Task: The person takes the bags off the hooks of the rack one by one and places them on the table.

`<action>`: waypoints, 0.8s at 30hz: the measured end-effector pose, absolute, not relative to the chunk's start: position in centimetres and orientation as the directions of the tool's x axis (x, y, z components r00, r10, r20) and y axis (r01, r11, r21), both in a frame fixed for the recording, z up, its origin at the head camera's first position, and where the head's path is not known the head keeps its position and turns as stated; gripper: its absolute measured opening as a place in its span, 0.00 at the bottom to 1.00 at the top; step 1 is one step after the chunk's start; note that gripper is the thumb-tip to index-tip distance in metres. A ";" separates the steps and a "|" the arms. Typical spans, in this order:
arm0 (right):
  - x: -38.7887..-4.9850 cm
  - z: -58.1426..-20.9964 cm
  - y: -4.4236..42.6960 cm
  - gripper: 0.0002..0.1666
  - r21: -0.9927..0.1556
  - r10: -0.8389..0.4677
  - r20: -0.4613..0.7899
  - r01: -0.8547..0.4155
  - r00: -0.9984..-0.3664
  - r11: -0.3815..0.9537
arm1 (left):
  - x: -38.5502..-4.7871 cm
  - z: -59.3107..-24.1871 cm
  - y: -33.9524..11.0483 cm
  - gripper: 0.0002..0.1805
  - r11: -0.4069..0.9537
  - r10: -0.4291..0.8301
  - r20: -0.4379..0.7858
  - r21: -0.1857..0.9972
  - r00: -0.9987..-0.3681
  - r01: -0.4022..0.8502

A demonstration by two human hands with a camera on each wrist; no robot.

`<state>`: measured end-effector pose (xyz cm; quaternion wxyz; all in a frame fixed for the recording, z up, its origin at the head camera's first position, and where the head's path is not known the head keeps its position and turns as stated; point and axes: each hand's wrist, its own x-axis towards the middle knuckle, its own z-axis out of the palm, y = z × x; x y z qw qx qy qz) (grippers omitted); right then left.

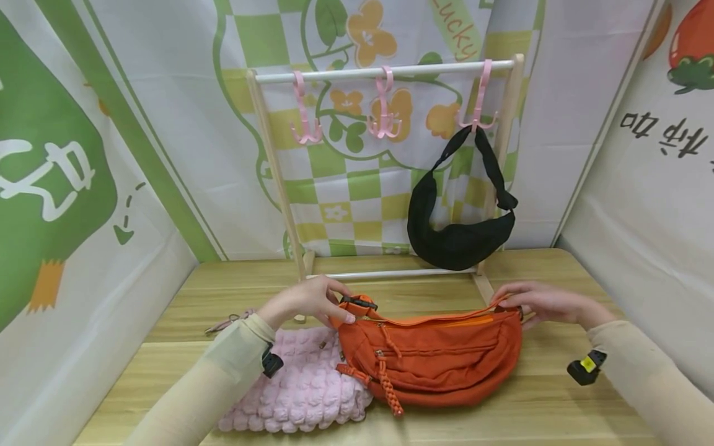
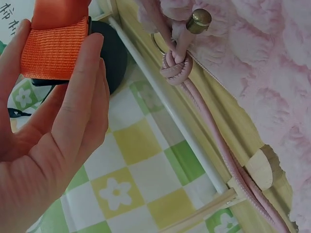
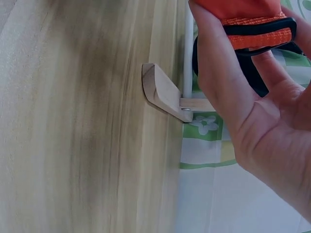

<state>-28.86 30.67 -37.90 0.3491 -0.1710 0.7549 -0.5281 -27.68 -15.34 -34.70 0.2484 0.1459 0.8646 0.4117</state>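
An orange waist bag (image 1: 435, 353) is held up by its two top corners, its front zips and braided pull facing the head camera. My left hand (image 1: 312, 300) pinches the left corner by the strap and black buckle; the left wrist view shows orange webbing (image 2: 53, 51) between thumb and fingers. At the opposite corner my right hand (image 1: 538, 302) grips the bag beside a black strap slider (image 3: 260, 31). A pink puffy bag (image 1: 301, 384) lies on the table, partly behind my left forearm and the orange bag. Its pink cord (image 2: 214, 131) shows in the left wrist view.
Behind the bags stands a rack with a white top bar (image 1: 362, 73) and wooden legs. Three pink hooks hang from it, including the left hook (image 1: 305, 114) and middle hook (image 1: 383, 108). A black bag (image 1: 460, 241) hangs from the right hook (image 1: 480, 102). Printed fabric walls enclose the wooden table (image 1: 563, 279).
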 end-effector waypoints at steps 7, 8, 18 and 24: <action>-28.8 -38.2 30.4 0.19 -0.910 -0.609 -0.357 0.115 -0.708 0.399 | -27.8 -35.3 -15.3 0.33 0.626 0.463 -0.321 0.778 -0.826 0.048; -28.8 -38.3 30.4 0.19 -0.908 -0.607 -0.360 0.117 -0.709 0.402 | -27.8 -35.4 -15.2 0.33 0.634 0.464 -0.318 0.771 -0.827 0.059; -29.2 -39.2 30.7 0.21 -0.900 -0.587 -0.379 0.138 -0.716 0.413 | -28.4 -36.1 -14.6 0.32 0.676 0.432 -0.350 0.736 -0.831 0.042; -29.3 -39.6 30.6 0.24 -0.893 -0.585 -0.388 0.133 -0.713 0.430 | -28.7 -36.5 -14.7 0.32 0.689 0.418 -0.360 0.724 -0.834 0.033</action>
